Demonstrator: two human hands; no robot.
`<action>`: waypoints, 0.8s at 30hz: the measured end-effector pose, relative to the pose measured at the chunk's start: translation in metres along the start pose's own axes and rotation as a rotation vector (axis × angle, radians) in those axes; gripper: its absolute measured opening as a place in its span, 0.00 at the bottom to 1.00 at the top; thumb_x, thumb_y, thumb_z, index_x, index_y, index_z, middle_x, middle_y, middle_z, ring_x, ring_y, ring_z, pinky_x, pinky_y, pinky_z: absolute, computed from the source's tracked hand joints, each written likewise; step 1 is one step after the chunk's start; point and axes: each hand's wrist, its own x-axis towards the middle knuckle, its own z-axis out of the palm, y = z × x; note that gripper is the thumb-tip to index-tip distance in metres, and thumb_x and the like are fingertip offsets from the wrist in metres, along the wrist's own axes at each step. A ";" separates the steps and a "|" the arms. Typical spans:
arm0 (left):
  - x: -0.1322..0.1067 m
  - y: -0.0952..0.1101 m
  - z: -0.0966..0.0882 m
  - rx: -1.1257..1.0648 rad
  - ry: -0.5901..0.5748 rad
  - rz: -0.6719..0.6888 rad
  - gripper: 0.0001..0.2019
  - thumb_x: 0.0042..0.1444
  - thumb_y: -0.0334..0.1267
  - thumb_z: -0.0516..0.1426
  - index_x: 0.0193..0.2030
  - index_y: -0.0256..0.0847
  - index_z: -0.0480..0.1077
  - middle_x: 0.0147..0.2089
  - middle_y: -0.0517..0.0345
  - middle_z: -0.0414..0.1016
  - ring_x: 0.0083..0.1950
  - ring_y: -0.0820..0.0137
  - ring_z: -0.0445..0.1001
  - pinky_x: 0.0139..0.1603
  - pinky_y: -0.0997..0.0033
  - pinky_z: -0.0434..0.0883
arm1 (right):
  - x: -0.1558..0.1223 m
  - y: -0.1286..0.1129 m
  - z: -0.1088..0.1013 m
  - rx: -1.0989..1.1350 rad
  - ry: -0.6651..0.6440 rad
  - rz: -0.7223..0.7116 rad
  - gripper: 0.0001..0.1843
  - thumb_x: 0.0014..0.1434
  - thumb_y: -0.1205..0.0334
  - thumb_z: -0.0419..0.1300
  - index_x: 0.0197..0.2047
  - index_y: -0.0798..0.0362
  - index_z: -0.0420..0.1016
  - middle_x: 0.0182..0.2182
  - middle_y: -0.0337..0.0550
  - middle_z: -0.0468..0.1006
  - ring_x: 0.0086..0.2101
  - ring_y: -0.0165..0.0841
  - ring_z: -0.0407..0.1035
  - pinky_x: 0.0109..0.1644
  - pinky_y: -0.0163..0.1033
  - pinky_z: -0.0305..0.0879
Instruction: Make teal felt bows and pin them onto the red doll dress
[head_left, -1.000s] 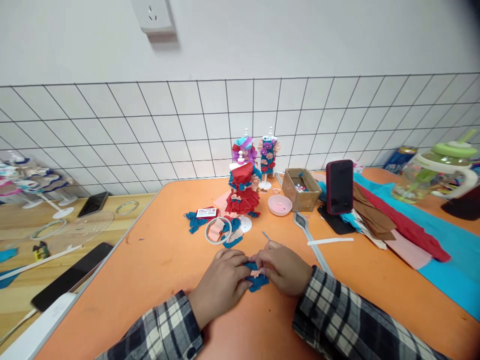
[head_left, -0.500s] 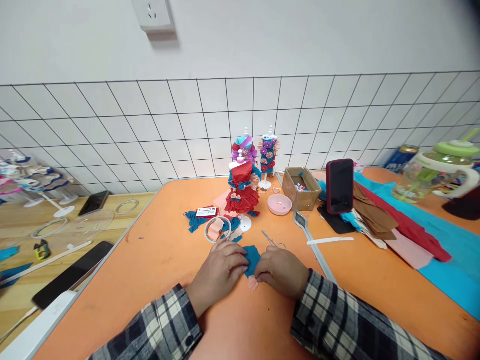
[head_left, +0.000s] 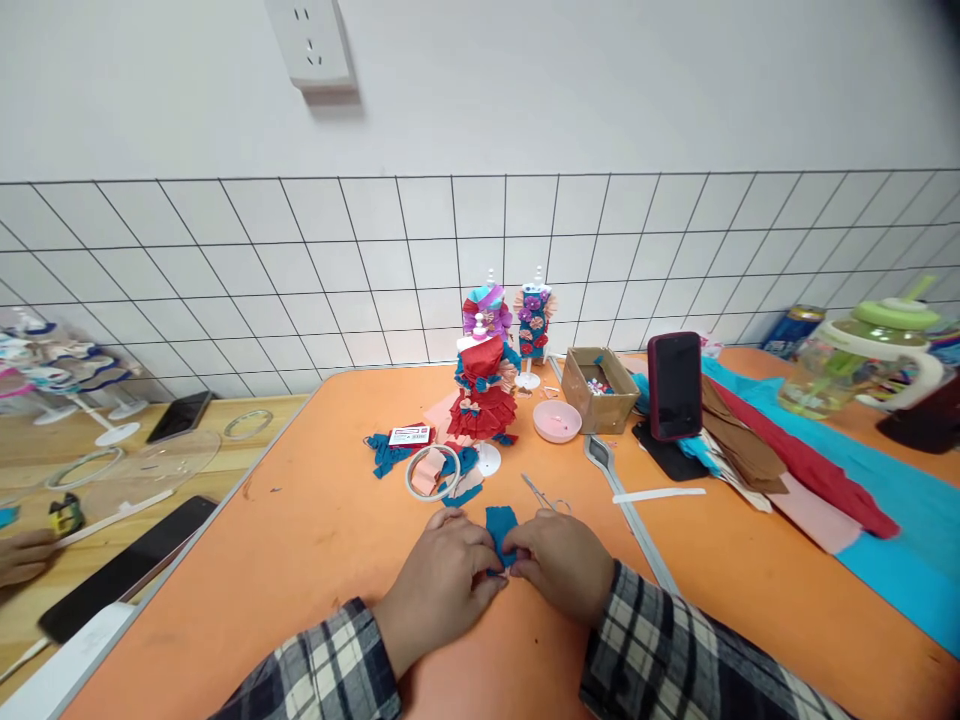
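Note:
A small piece of teal crepe paper (head_left: pixel 500 527) lies between my hands, close to the orange tabletop. My left hand (head_left: pixel 444 570) has its fingers curled and closed on the left edge of the paper. From the right, my right hand (head_left: pixel 564 560) pinches the opposite edge near its lower corner. A sliver of pink shows under the fingertips, mostly hidden. Just beyond my right hand rest small scissors (head_left: pixel 544 495). Past my left hand lies a roll of tape (head_left: pixel 410 478) over teal and pink scraps. A miniature dress form in a red ruffled dress (head_left: pixel 484 390) stands behind.
At the back are two more dress forms, a pink bowl (head_left: pixel 557 421) and a cardboard box (head_left: pixel 600 390). A phone (head_left: pixel 675 385) stands upright on the right, beside coloured crepe sheets (head_left: pixel 825 470) and a jug (head_left: pixel 840 365). Another person's hand (head_left: pixel 26 556) rests at far left.
The teal paper looks narrower and the pink piece below it is now mostly covered by my fingers. My hands have drawn slightly closer. Another person's hand has appeared at far left.

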 end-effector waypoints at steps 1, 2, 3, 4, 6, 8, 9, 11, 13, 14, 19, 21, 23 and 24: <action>0.000 0.001 0.000 0.022 -0.001 -0.001 0.06 0.55 0.33 0.58 0.32 0.45 0.76 0.33 0.59 0.78 0.37 0.67 0.73 0.51 0.58 0.58 | 0.000 0.000 0.001 -0.011 0.001 -0.002 0.06 0.57 0.59 0.60 0.38 0.46 0.79 0.33 0.40 0.80 0.38 0.35 0.68 0.38 0.37 0.56; 0.000 0.001 0.001 0.042 -0.001 -0.003 0.07 0.55 0.32 0.57 0.32 0.45 0.76 0.32 0.60 0.77 0.37 0.67 0.72 0.52 0.58 0.57 | 0.000 0.000 0.001 -0.024 0.000 -0.007 0.07 0.58 0.59 0.60 0.37 0.47 0.79 0.34 0.40 0.80 0.38 0.36 0.68 0.39 0.37 0.57; 0.000 0.002 0.002 0.057 0.000 -0.006 0.08 0.56 0.31 0.56 0.32 0.45 0.76 0.32 0.60 0.77 0.37 0.67 0.72 0.52 0.57 0.57 | -0.001 0.000 0.002 -0.037 -0.001 -0.011 0.08 0.59 0.59 0.59 0.36 0.47 0.79 0.34 0.41 0.80 0.38 0.36 0.68 0.39 0.37 0.57; -0.001 0.001 0.003 0.067 0.002 -0.010 0.08 0.57 0.31 0.55 0.31 0.45 0.76 0.31 0.59 0.77 0.37 0.67 0.72 0.52 0.57 0.57 | -0.001 -0.001 0.003 -0.046 -0.001 -0.014 0.09 0.59 0.60 0.58 0.35 0.47 0.80 0.33 0.41 0.79 0.37 0.35 0.68 0.40 0.37 0.57; -0.001 0.000 0.006 0.064 0.009 -0.016 0.09 0.58 0.32 0.54 0.32 0.45 0.76 0.32 0.58 0.77 0.37 0.67 0.72 0.54 0.56 0.57 | -0.001 -0.001 0.004 -0.058 0.005 -0.011 0.10 0.60 0.61 0.56 0.34 0.48 0.80 0.32 0.42 0.78 0.37 0.35 0.68 0.39 0.37 0.56; -0.002 -0.002 0.010 0.047 0.018 -0.017 0.09 0.59 0.33 0.54 0.34 0.45 0.76 0.33 0.57 0.77 0.38 0.66 0.73 0.55 0.56 0.58 | 0.000 -0.002 0.007 -0.069 0.019 -0.003 0.11 0.60 0.61 0.55 0.33 0.49 0.79 0.32 0.43 0.77 0.37 0.35 0.67 0.39 0.37 0.56; -0.002 -0.003 0.012 0.039 0.020 -0.018 0.09 0.60 0.33 0.54 0.35 0.45 0.76 0.33 0.56 0.78 0.38 0.66 0.73 0.55 0.56 0.58 | 0.000 -0.003 0.008 -0.071 0.033 0.004 0.11 0.60 0.62 0.55 0.33 0.49 0.79 0.33 0.43 0.76 0.37 0.35 0.67 0.39 0.37 0.56; -0.001 -0.005 0.014 0.040 0.017 -0.027 0.09 0.60 0.33 0.54 0.36 0.45 0.77 0.33 0.55 0.78 0.39 0.65 0.74 0.55 0.57 0.60 | 0.000 -0.003 0.010 -0.068 0.050 0.015 0.11 0.60 0.62 0.55 0.34 0.49 0.79 0.35 0.43 0.76 0.38 0.35 0.67 0.39 0.37 0.55; 0.000 -0.004 0.015 0.054 0.004 -0.042 0.09 0.60 0.33 0.54 0.36 0.44 0.77 0.33 0.55 0.78 0.39 0.65 0.74 0.54 0.57 0.61 | 0.001 -0.003 0.012 -0.070 0.048 0.026 0.11 0.60 0.62 0.54 0.34 0.49 0.79 0.35 0.43 0.75 0.38 0.35 0.67 0.39 0.37 0.55; 0.001 -0.004 0.015 0.060 -0.004 -0.049 0.09 0.60 0.33 0.54 0.36 0.44 0.77 0.33 0.55 0.78 0.38 0.65 0.74 0.54 0.56 0.61 | 0.001 -0.003 0.012 -0.074 0.041 0.031 0.11 0.60 0.62 0.54 0.34 0.49 0.79 0.34 0.43 0.76 0.37 0.35 0.67 0.38 0.37 0.55; 0.002 -0.001 0.013 0.075 -0.024 -0.087 0.09 0.60 0.32 0.55 0.36 0.44 0.76 0.34 0.57 0.78 0.38 0.66 0.74 0.56 0.55 0.59 | 0.000 -0.002 0.012 -0.092 0.029 0.042 0.10 0.60 0.60 0.55 0.34 0.48 0.78 0.33 0.42 0.77 0.36 0.34 0.68 0.36 0.37 0.54; 0.002 0.000 0.012 0.079 -0.020 -0.099 0.09 0.60 0.32 0.54 0.36 0.45 0.76 0.35 0.58 0.78 0.40 0.66 0.74 0.57 0.55 0.58 | 0.000 -0.002 0.011 -0.101 0.043 0.045 0.09 0.60 0.60 0.55 0.35 0.48 0.77 0.33 0.41 0.77 0.36 0.34 0.69 0.36 0.36 0.54; 0.001 0.000 0.011 0.082 -0.014 -0.112 0.08 0.61 0.33 0.54 0.38 0.46 0.76 0.36 0.58 0.78 0.41 0.66 0.74 0.57 0.55 0.57 | 0.000 -0.002 0.010 -0.096 0.064 0.069 0.08 0.60 0.59 0.56 0.36 0.47 0.77 0.33 0.39 0.77 0.36 0.34 0.69 0.35 0.36 0.53; 0.001 0.000 0.011 0.085 -0.015 -0.119 0.08 0.61 0.33 0.55 0.39 0.46 0.75 0.36 0.59 0.78 0.41 0.66 0.74 0.57 0.54 0.57 | 0.000 -0.002 0.009 -0.088 0.074 0.082 0.07 0.59 0.58 0.57 0.37 0.47 0.76 0.33 0.39 0.78 0.36 0.34 0.69 0.34 0.36 0.52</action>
